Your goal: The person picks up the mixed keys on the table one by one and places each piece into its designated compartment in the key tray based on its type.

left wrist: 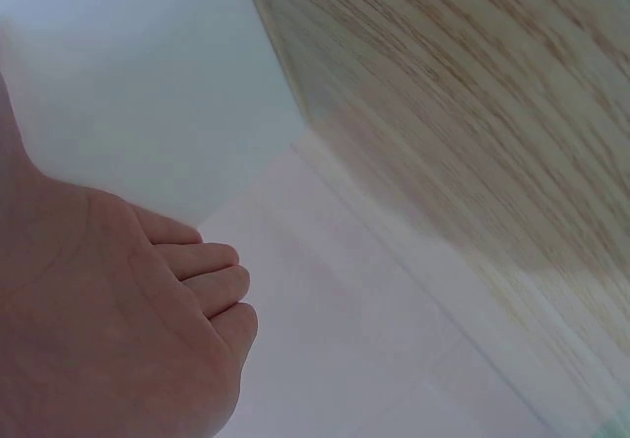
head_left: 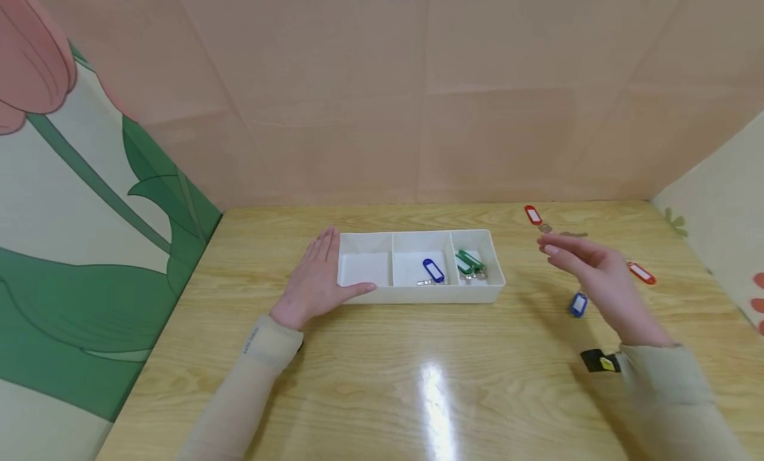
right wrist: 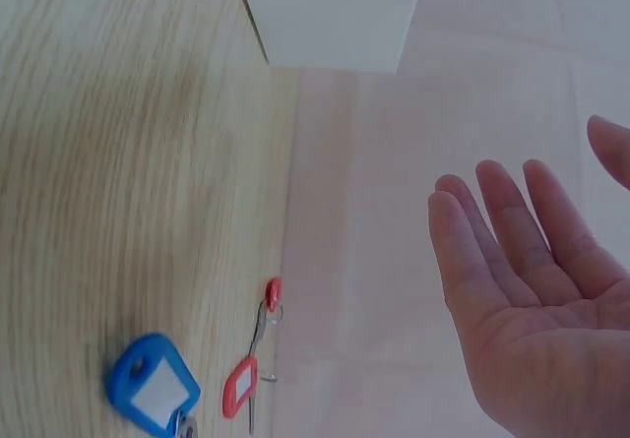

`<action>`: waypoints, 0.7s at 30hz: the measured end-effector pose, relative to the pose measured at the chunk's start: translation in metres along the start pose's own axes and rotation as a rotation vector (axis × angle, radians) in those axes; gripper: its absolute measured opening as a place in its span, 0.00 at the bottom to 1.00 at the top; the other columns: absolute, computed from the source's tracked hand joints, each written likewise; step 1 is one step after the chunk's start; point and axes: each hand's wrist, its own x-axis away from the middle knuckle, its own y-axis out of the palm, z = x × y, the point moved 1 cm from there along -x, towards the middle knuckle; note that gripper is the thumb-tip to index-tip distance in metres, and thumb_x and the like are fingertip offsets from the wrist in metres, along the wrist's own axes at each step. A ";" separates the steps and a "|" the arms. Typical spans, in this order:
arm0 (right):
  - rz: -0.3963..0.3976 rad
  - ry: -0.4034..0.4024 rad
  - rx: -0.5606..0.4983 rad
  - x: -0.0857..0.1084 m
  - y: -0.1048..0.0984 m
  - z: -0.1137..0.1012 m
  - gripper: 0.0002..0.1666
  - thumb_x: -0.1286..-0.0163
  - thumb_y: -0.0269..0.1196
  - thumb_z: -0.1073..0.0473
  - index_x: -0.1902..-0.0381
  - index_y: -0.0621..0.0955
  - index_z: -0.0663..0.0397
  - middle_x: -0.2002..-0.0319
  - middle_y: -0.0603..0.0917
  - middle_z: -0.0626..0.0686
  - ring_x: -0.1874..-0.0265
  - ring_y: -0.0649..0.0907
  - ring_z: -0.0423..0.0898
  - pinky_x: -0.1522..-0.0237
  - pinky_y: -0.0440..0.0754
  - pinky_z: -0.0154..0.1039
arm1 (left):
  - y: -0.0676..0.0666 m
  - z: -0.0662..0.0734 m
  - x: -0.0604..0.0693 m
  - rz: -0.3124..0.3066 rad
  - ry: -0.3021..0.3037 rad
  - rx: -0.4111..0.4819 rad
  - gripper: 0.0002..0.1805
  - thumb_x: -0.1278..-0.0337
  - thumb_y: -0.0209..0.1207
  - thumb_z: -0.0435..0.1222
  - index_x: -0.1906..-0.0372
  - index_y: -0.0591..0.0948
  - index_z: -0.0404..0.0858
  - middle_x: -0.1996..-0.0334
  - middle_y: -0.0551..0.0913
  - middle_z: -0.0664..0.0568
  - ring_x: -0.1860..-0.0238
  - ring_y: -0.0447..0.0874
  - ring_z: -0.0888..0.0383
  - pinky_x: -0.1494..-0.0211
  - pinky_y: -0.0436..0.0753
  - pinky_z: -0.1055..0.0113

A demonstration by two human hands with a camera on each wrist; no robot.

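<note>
My left hand rests against the left end of a white three-compartment tray, its thumb along the front rim. The left compartment holds nothing. A blue key tag with a key lies in the middle one, and green key tags with keys lie in the right one. Right of the tray, my right hand hovers over the table with nothing in it, fingers extended. Near it are a blue key tag, a red key tag and another red key tag, also seen in the right wrist view.
The wooden table meets a pinkish back wall behind the tray. A panel with green leaves stands along the left side, and a pale wall along the right. A black wrist device hangs by the right sleeve.
</note>
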 end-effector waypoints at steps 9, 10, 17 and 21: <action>0.011 0.037 0.006 0.003 -0.015 0.002 0.28 0.22 0.59 0.45 0.30 0.77 0.49 0.41 0.82 0.39 0.46 0.79 0.30 0.52 0.72 0.20 | 0.000 0.000 0.000 0.007 0.007 0.001 0.73 0.50 0.41 0.83 0.20 0.41 0.28 0.19 0.39 0.37 0.19 0.34 0.47 0.20 0.40 0.56; 0.015 0.034 -0.004 0.003 -0.017 0.003 0.28 0.21 0.59 0.46 0.30 0.76 0.50 0.41 0.83 0.38 0.46 0.80 0.30 0.52 0.73 0.20 | 0.000 0.000 0.000 0.007 0.007 -0.001 0.73 0.50 0.41 0.83 0.20 0.41 0.28 0.19 0.39 0.37 0.19 0.35 0.47 0.20 0.40 0.56; 0.042 0.047 -0.032 0.003 -0.025 0.007 0.28 0.21 0.59 0.48 0.29 0.76 0.52 0.42 0.83 0.36 0.48 0.81 0.29 0.53 0.74 0.21 | -0.002 0.000 0.000 0.000 0.002 0.000 0.73 0.50 0.42 0.82 0.20 0.41 0.28 0.19 0.39 0.37 0.19 0.35 0.47 0.20 0.39 0.57; 0.044 0.048 -0.045 0.005 -0.029 0.007 0.28 0.21 0.59 0.49 0.29 0.75 0.52 0.40 0.83 0.37 0.46 0.79 0.29 0.53 0.72 0.23 | -0.002 0.000 0.000 -0.011 -0.004 -0.001 0.72 0.50 0.41 0.82 0.20 0.40 0.28 0.19 0.38 0.38 0.20 0.33 0.48 0.20 0.38 0.58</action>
